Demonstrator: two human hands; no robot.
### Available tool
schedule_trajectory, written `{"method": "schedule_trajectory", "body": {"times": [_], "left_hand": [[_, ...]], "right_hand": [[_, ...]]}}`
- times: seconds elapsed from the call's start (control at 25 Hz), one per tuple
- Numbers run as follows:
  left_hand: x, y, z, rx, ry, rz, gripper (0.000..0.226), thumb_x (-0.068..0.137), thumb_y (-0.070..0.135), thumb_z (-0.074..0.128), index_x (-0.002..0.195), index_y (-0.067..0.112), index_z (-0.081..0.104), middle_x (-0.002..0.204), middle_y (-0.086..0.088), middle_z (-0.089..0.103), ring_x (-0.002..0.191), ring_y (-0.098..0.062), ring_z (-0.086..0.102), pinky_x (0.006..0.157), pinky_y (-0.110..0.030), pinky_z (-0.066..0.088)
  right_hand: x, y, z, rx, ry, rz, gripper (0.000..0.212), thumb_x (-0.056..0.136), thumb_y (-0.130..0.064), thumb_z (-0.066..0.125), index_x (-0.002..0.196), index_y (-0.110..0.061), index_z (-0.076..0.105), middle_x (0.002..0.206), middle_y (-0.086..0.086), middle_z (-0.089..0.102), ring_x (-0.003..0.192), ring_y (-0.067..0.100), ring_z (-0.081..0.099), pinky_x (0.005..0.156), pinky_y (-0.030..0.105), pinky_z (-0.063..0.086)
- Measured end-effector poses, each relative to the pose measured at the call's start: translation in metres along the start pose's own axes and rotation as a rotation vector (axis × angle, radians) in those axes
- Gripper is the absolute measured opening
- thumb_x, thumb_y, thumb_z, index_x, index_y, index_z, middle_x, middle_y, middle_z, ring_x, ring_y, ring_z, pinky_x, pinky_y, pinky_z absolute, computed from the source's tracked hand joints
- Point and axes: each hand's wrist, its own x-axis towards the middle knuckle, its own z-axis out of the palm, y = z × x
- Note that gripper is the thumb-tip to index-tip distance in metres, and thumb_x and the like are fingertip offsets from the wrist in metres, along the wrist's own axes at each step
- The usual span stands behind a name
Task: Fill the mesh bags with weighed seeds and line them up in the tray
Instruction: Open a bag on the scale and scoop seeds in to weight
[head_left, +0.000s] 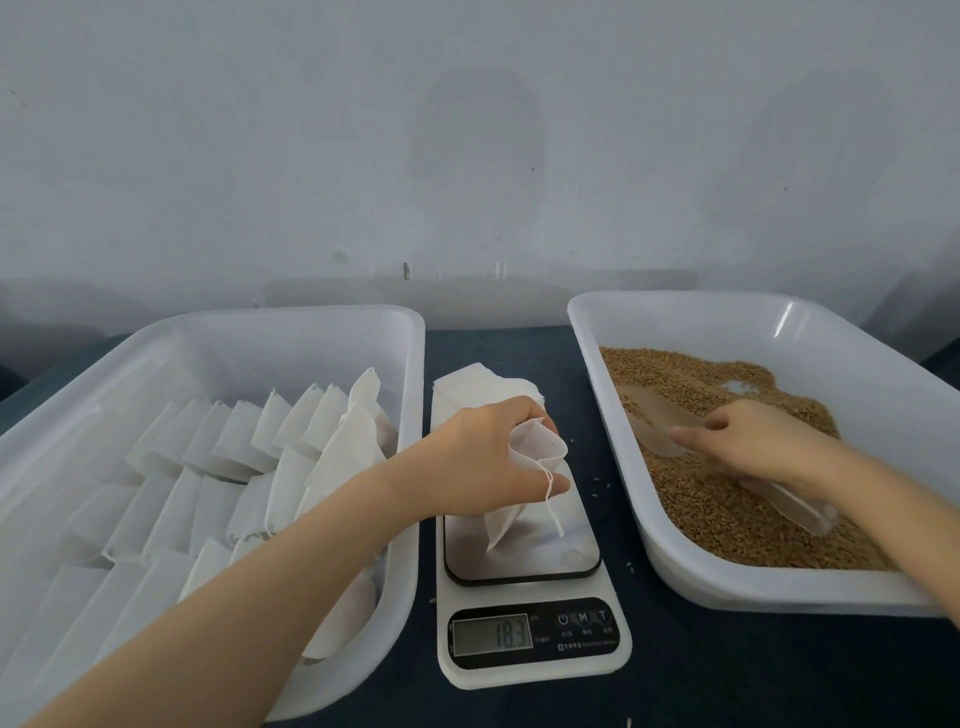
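My left hand (488, 457) holds a white mesh bag (524, 467) by its open mouth, upright over the platform of a kitchen scale (524, 613) whose display reads 18.3. The bag's drawstring hangs down on the right. My right hand (753, 441) grips a translucent plastic scoop (654, 421) lying in brown seeds (727, 514) inside the right white tray (779, 587). The left white tray (322, 322) holds several filled white bags (234, 457) lined up in rows.
A stack of empty white bags (478, 389) lies behind the scale, between the two trays. Everything stands on a dark blue tabletop (727, 670) against a pale wall. A few stray seeds lie beside the scale.
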Motion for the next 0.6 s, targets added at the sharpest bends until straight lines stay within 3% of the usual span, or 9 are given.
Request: {"method": "schedule_trajectory", "body": {"times": [0.12,0.28,0.4,0.6], "left_hand": [[0.0001,-0.0002,0.0001,0.003,0.001,0.001,0.031,0.076,0.045,0.071,0.101,0.042,0.053,0.096,0.017,0.059,0.079,-0.004,0.058,0.064,-0.018,0.042],[-0.0001,-0.0002,0.0,0.007,0.004,0.004,0.03,0.076,0.045,0.071,0.1,0.043,0.053,0.094,0.018,0.059,0.077,-0.003,0.058,0.063,-0.018,0.042],[0.0001,-0.0002,0.0002,0.015,0.008,0.005,0.03,0.076,0.044,0.071,0.1,0.042,0.054,0.095,0.017,0.06,0.076,-0.001,0.057,0.062,-0.017,0.041],[0.0012,-0.0013,0.001,0.014,0.01,0.008,0.029,0.077,0.043,0.071,0.1,0.042,0.054,0.094,0.018,0.06,0.077,0.0,0.057,0.062,-0.015,0.041]], "right_hand": [[0.0014,0.001,0.0007,-0.072,0.047,-0.005,0.042,0.088,-0.053,0.054,0.093,-0.013,0.066,0.073,0.0,0.064,0.062,0.013,0.058,0.052,0.023,0.042],[0.0038,0.0051,0.0014,-0.141,0.143,0.025,0.055,0.087,-0.05,0.059,0.124,-0.009,0.057,0.082,-0.003,0.057,0.062,0.008,0.052,0.049,0.019,0.04],[0.0048,0.009,0.0002,-0.197,0.118,0.028,0.053,0.084,-0.049,0.063,0.124,-0.015,0.057,0.079,-0.004,0.062,0.06,0.011,0.06,0.048,0.022,0.043],[0.0028,0.0074,0.0008,-0.161,0.048,-0.024,0.042,0.083,-0.046,0.065,0.118,-0.023,0.063,0.071,-0.004,0.067,0.052,0.009,0.057,0.045,0.02,0.04]]}}
